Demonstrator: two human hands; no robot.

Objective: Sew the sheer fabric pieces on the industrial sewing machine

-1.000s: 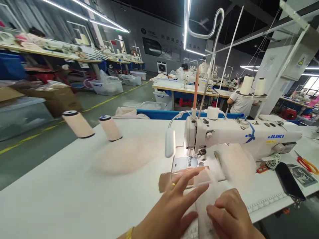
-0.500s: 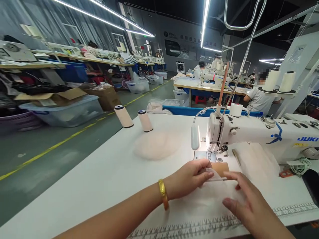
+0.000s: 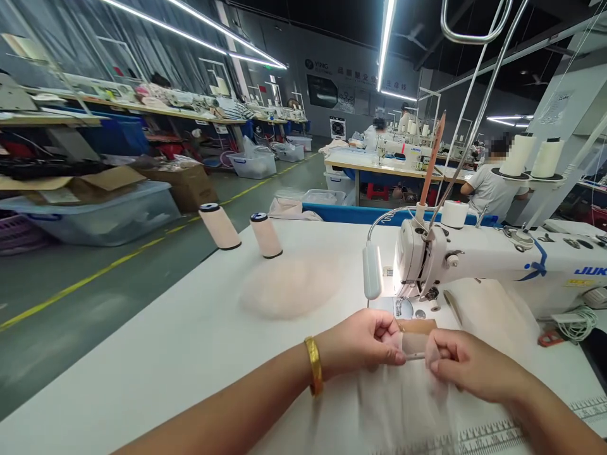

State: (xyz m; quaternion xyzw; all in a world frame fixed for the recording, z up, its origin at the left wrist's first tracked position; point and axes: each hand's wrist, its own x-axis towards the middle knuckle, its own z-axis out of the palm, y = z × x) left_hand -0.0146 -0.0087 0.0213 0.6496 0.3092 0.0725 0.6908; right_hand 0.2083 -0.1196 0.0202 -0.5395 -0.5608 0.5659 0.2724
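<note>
A sheer white fabric hangs between my two hands, just in front of the sewing machine. My left hand, with a gold bangle at the wrist, pinches its upper edge. On the other side my right hand is closed on the same edge, a short stretch away. The fabric is see-through, and a brown piece lies beyond it near the needle plate. The fabric's lower part spreads toward me over the printed ruler strip.
Two cones of pale thread stand at the table's far left edge. A round sheer pale piece lies on the white tabletop. A lamp hangs beside the needle. More pale fabric lies under the machine arm. A person sits farther back.
My right hand, half a second ago spread and apart from the edge, has closed on the fabric. The fabric's edge is now held between both hands. The view has shifted slightly.
</note>
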